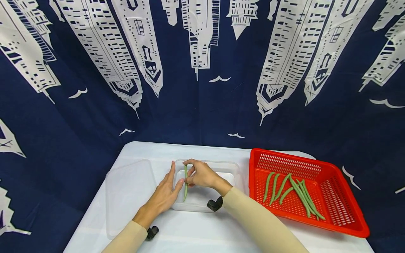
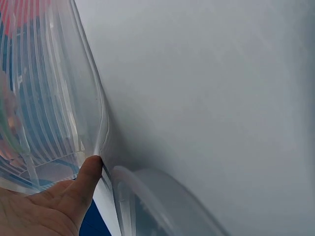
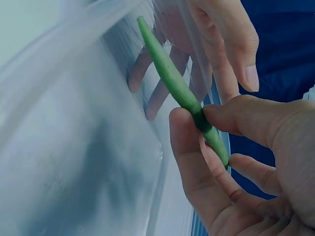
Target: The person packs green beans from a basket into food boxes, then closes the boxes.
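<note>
so the right hand (image 1: 202, 175) has one green bean (image 1: 185, 182) pinched between thumb and fingers, holding it just over the left side of the clear tub (image 1: 232, 167) in the middle of the table (image 1: 190, 232). the bean's long axis runs front to back, away from the person, pretty much parallel to the tub's left wall, with the far tip pointing toward the table's back edge. the left hand (image 1: 164, 196) isn't gripping anything, fingers straight and flat against the outside of that same left wall, thumb touching the plastic. so the bean sits right between both hands, but only the right one has it. the lid (image 1: 126, 189) lies near the table's left edge, and the red basket (image 1: 348, 196) with more beans is at the right edge.
</note>
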`<state>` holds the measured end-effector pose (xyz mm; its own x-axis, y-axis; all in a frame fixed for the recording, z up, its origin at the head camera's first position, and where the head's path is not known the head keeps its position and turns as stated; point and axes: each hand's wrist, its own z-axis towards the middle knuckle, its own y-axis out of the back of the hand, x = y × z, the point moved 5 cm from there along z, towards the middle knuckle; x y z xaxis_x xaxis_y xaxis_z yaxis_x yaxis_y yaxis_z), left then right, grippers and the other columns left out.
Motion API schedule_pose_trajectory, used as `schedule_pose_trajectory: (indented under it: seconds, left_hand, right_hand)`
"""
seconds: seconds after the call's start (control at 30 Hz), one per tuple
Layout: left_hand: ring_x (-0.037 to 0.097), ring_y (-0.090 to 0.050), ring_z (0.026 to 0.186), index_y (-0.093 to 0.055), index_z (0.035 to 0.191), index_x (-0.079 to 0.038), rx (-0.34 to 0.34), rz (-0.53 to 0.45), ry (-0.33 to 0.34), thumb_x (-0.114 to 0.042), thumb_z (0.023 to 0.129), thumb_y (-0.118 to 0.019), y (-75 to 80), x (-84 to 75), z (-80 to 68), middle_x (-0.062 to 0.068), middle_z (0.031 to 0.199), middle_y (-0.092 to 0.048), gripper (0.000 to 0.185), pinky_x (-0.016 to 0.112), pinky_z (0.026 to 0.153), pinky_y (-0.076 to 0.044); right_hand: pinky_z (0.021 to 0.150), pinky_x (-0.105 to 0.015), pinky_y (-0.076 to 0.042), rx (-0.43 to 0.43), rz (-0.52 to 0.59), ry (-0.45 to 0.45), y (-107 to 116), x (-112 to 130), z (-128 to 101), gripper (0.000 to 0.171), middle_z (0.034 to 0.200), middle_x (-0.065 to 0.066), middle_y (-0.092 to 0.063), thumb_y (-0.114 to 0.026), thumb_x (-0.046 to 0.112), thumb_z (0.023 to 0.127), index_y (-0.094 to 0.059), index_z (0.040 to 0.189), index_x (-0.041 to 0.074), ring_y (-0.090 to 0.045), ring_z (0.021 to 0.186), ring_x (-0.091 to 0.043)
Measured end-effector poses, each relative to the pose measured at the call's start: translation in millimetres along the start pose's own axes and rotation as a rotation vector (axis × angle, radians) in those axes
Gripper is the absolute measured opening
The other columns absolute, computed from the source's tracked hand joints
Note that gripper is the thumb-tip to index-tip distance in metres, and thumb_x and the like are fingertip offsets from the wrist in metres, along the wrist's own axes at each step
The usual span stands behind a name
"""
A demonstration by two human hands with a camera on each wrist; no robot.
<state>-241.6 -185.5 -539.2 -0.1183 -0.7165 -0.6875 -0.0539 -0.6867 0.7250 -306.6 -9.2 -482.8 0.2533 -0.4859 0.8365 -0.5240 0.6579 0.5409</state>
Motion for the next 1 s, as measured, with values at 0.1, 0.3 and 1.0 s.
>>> schedule_pose_trajectory:
  seconds: [0.1,0.3,1.0]
  left_hand:
    - [0.052,-0.045,0.170,0.004,0.189,-0.026,0.004,0.001,0.000,-0.065,0.123,-0.039,-1.3,-0.5,0.7,0.028,0.188,-0.036,0.088,0.073,0.136,-0.041]
    - [0.054,-0.043,0.171,0.005,0.189,-0.027,0.005,-0.013,0.007,-0.055,0.125,-0.044,-2.7,-1.5,-0.2,0.029,0.189,-0.034,0.085,0.074,0.137,-0.039]
    - [0.041,-0.018,0.183,0.004,0.189,-0.029,0.062,-0.157,0.005,-0.035,0.125,-0.049,4.7,-1.7,-3.8,0.011,0.198,-0.009,0.083,0.069,0.147,-0.017]
  right_hand:
    - [0.086,-0.030,-0.067,0.013,0.044,-0.010,-1.1,-3.0,2.6,0.074,0.110,-0.011,-0.086,-0.085,-0.002,0.101,-0.055,0.168,-0.002,-0.088,0.083,-0.021]
    - [0.085,-0.030,-0.069,0.027,0.086,-0.026,2.8,-6.0,-0.1,0.070,0.112,-0.018,-0.088,-0.077,-0.007,0.104,-0.051,0.169,-0.005,-0.089,0.089,-0.026]
    - [0.080,-0.030,-0.067,-0.111,-0.241,0.040,90.0,3.8,-67.1,0.050,0.122,-0.010,-0.087,-0.077,0.013,0.110,-0.068,0.159,0.007,-0.083,0.090,-0.012]
